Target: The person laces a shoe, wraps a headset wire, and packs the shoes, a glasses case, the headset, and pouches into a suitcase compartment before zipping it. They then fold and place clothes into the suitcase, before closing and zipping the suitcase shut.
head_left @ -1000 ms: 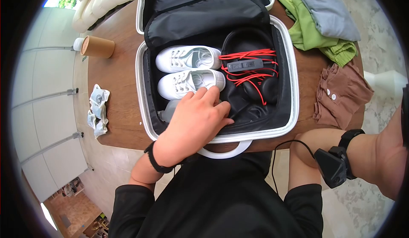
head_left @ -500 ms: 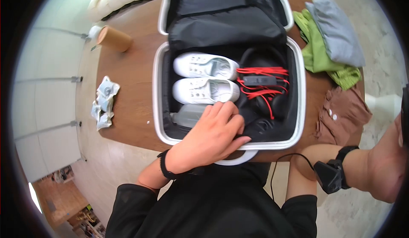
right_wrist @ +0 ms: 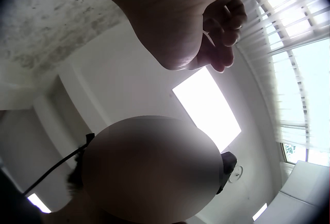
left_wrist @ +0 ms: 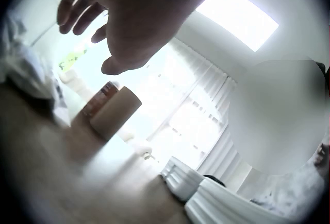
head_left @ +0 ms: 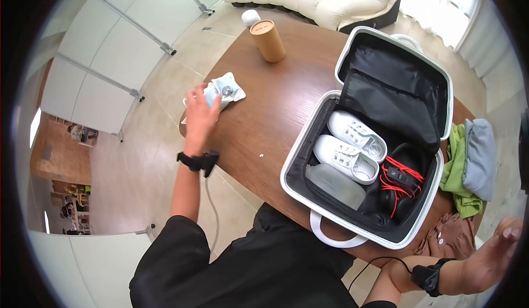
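Observation:
In the head view my left hand is over the crumpled pale packets at the table's left edge, fingers spread; whether it touches them cannot be told. The left wrist view shows that hand with loosely extended fingers, the packets beyond at the left. My right hand is raised at the right edge, holding nothing; the right wrist view has its fingers loosely curled. The open suitcase holds white shoes, a translucent grey pouch and black headphones with a red cable.
A brown cylinder and a white-topped item stand at the table's far edge. Green, grey-blue and brown clothes lie right of the suitcase. The suitcase handle sticks out at the near side.
My left hand has left the suitcase's near edge and moved left to the packets. The head view has swung left, so the suitcase appears further right. The right hand remains raised at the right.

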Motion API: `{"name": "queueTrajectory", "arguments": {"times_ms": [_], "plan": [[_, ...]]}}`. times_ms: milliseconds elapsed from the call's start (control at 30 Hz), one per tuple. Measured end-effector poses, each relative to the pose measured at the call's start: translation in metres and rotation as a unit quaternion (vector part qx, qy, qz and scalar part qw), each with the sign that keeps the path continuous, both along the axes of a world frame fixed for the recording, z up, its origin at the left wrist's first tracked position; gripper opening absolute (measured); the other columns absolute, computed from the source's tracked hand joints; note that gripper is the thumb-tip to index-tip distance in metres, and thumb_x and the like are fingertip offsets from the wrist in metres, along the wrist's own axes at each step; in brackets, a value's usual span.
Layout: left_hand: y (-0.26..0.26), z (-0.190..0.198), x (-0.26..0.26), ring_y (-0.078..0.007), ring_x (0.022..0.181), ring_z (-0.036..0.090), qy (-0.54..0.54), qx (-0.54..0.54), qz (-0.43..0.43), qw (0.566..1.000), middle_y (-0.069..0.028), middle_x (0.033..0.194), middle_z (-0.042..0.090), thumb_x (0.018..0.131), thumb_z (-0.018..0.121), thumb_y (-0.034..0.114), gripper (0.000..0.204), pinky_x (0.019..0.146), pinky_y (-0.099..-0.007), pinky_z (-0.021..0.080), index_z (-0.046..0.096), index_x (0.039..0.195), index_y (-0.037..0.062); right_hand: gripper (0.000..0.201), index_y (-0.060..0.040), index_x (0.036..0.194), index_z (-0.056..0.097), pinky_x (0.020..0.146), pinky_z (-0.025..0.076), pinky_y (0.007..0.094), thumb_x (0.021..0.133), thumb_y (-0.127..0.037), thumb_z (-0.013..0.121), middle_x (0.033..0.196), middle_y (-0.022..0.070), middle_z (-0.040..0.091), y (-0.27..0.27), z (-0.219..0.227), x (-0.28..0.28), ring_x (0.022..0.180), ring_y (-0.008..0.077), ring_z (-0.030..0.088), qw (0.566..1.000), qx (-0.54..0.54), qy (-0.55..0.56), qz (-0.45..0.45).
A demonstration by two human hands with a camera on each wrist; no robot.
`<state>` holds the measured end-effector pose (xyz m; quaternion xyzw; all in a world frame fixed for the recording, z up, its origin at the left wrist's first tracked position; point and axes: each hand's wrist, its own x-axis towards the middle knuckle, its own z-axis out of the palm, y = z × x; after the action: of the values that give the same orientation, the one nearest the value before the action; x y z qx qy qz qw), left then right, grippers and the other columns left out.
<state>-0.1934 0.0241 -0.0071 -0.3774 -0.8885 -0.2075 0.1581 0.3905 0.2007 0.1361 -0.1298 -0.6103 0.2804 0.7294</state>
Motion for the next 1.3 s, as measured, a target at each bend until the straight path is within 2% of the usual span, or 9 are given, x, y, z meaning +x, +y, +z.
{"name": "queueTrajectory", "arguments": {"times_ms": [100, 200, 300, 533, 667, 967, 1067, 1167, 1300], "plan": [[-0.022, -0.005, -0.077, -0.0479, 0.128, 0.055, -0.001, -0.08, 0.162, 0.984, -0.0321, 0.134, 0.056, 0.096, 0.064, 0.059, 0.077, 0.109, -0.0507, 0.045, 0.052, 0.144, 0.0004, 0.024, 0.0099, 0.111, 0.059, 0.072, 0.043, 0.0342, 0.103, -0.011, 0.05, 0.097, 0.0205, 0.059, 0.003, -0.018, 0.048, 0.08, 0.0242, 0.053, 0.997, -0.075, -0.02, -0.015], [-0.057, -0.058, -0.206, -0.0502, 0.14, 0.048, -0.195, -0.113, 0.14, 0.964, -0.0368, 0.147, 0.05, 0.093, 0.051, 0.077, 0.101, 0.118, -0.0505, 0.038, 0.041, 0.155, -0.0015, 0.024, 0.0069, 0.111, 0.057, 0.076, 0.038, 0.0271, 0.101, -0.015, 0.051, 0.097, 0.0134, 0.055, -0.005, -0.016, 0.022, 0.085, 0.0172, 0.048, 0.989, -0.125, -0.047, -0.067], [-0.053, -0.102, -0.239, -0.0484, 0.143, 0.046, -0.263, -0.116, 0.111, 0.951, -0.0334, 0.15, 0.051, 0.09, 0.052, 0.079, 0.106, 0.12, -0.0502, 0.035, 0.033, 0.161, 0.0016, 0.022, 0.0034, 0.101, 0.059, 0.07, 0.036, 0.027, 0.102, -0.017, 0.05, 0.089, 0.0108, 0.054, -0.013, -0.003, -0.011, 0.079, 0.0172, 0.047, 0.987, -0.1, -0.069, -0.1], [-0.014, -0.066, -0.101, -0.0475, 0.131, 0.056, -0.123, -0.084, 0.119, 0.982, -0.031, 0.143, 0.056, 0.096, 0.06, 0.054, 0.075, 0.11, -0.0499, 0.045, 0.046, 0.154, 0.0094, 0.023, 0.0032, 0.099, 0.06, 0.066, 0.032, 0.0252, 0.1, -0.018, 0.052, 0.086, 0.0113, 0.053, -0.007, -0.002, -0.02, 0.078, 0.0152, 0.046, 0.982, -0.126, -0.111, -0.086], [0.003, -0.058, -0.05, -0.0425, 0.131, 0.056, -0.153, -0.04, 0.075, 0.985, -0.0243, 0.138, 0.059, 0.092, 0.067, 0.048, 0.069, 0.11, -0.0484, 0.045, 0.05, 0.152, 0.018, 0.023, 0.0037, 0.099, 0.061, 0.065, 0.032, 0.0247, 0.099, -0.018, 0.052, 0.086, 0.0114, 0.054, -0.005, -0.004, -0.021, 0.078, 0.015, 0.047, 0.98, -0.129, -0.13, -0.074], [0.012, -0.036, -0.02, -0.0326, 0.13, 0.058, -0.079, 0.176, -0.074, 0.978, -0.0189, 0.14, 0.059, 0.093, 0.07, 0.017, 0.061, 0.111, -0.0427, 0.045, 0.048, 0.148, 0.0017, 0.021, 0.0042, 0.104, 0.058, 0.07, 0.033, 0.0257, 0.103, -0.014, 0.047, 0.092, 0.0107, 0.05, -0.007, -0.005, -0.013, 0.079, 0.0142, 0.042, 0.982, -0.117, -0.142, -0.053], [0.024, -0.001, 0.032, -0.0291, 0.123, 0.061, -0.181, 0.221, -0.166, 0.944, -0.0165, 0.139, 0.059, 0.095, 0.067, 0.014, 0.06, 0.104, -0.0412, 0.05, 0.046, 0.151, 0.0032, 0.023, 0.004, 0.099, 0.062, 0.063, 0.032, 0.0235, 0.1, -0.017, 0.053, 0.085, 0.0117, 0.054, -0.005, -0.003, -0.022, 0.074, 0.0133, 0.045, 0.982, -0.119, -0.122, -0.086], [0.055, 0.032, 0.106, -0.0255, 0.124, 0.061, -0.319, 0.058, -0.404, 0.855, -0.0156, 0.135, 0.061, 0.095, 0.065, 0.013, 0.061, 0.105, -0.039, 0.049, 0.046, 0.151, 0.0006, 0.023, 0.0038, 0.097, 0.063, 0.062, 0.031, 0.023, 0.099, -0.017, 0.053, 0.084, 0.0112, 0.054, -0.002, -0.004, -0.027, 0.072, 0.0124, 0.045, 0.982, -0.114, -0.128, -0.076], [0.117, 0.07, 0.171, -0.0395, 0.122, 0.06, -0.243, -0.127, -0.629, 0.728, -0.0242, 0.135, 0.058, 0.099, 0.062, 0.025, 0.062, 0.105, -0.0432, 0.048, 0.043, 0.152, -0.0016, 0.023, 0.004, 0.097, 0.062, 0.062, 0.032, 0.0227, 0.099, -0.017, 0.054, 0.083, 0.0108, 0.054, -0.003, -0.004, -0.03, 0.07, 0.0115, 0.044, 0.978, -0.123, -0.143, -0.09]]}}
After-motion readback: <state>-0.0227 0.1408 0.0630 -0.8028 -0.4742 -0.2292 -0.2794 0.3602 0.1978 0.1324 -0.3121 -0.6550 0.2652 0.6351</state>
